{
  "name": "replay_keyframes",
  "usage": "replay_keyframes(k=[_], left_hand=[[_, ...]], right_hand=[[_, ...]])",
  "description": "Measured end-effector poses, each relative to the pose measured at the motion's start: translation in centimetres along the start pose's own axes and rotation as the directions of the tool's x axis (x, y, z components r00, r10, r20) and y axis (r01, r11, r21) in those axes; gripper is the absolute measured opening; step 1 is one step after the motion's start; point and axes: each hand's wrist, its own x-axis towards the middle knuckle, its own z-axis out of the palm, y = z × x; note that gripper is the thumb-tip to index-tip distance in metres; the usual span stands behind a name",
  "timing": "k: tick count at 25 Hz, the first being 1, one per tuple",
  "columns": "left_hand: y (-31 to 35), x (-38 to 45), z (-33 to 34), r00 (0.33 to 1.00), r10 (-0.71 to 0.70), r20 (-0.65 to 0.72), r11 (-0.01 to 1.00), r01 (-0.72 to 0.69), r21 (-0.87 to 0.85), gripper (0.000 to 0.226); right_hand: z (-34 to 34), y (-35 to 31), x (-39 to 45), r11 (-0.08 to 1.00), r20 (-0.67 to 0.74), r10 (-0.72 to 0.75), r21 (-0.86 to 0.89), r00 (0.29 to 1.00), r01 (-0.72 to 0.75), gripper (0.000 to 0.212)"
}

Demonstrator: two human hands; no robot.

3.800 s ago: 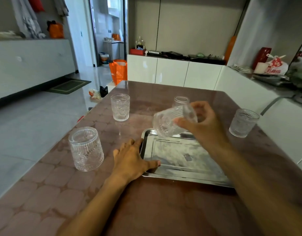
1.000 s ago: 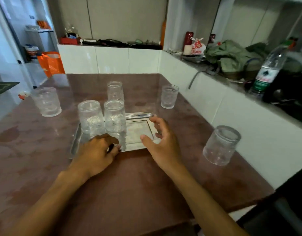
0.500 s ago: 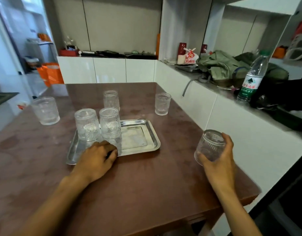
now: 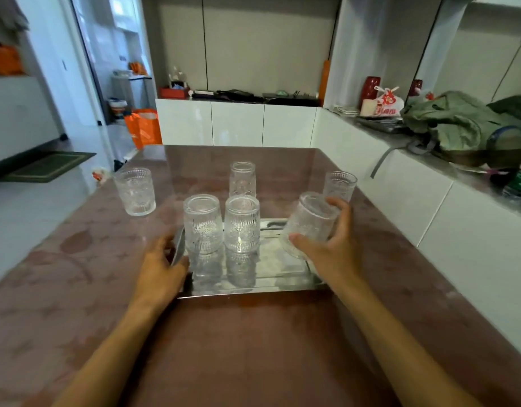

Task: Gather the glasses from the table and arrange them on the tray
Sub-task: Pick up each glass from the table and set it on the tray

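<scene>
I see a shiny metal tray (image 4: 271, 279) on the brown table (image 4: 253, 348), right in front of me. Two glasses stand on the left part of the tray, side by side and upside down: the left glass (image 4: 202, 224) and the middle glass (image 4: 242, 224). They are very close together, but I cannot tell if they touch.

My right hand (image 4: 331, 248) holds a third glass (image 4: 310, 223) over the right part of the tray. This glass is tilted, with its flat bottom up and leaning away from me. My thumb is pressed on the near side and my fingers (image 4: 340, 205) curl around the far side. I cannot tell if the glass touches the tray yet.

My left hand (image 4: 162, 268) rests on the near left corner of the tray. Its fingers are close together and bent over the tray's edge.

Three more glasses stand on the table, off the tray. The far left glass (image 4: 135, 191) stands well away to the left. The back glass (image 4: 242, 179) stands just behind the tray. The far right glass (image 4: 340, 185) stands behind my right hand.
</scene>
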Motion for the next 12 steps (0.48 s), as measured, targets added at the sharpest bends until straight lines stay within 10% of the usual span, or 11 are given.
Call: replay_keyframes(k=[12], left_hand=[[-1.4,0.9,-0.4,0.999,0.022,0.045,0.988,-0.029,0.15,0.046]], right_hand=[[6.4,3.7,4.2,0.959,0.17,-0.006,-0.277,0.985,0.053,0.089]])
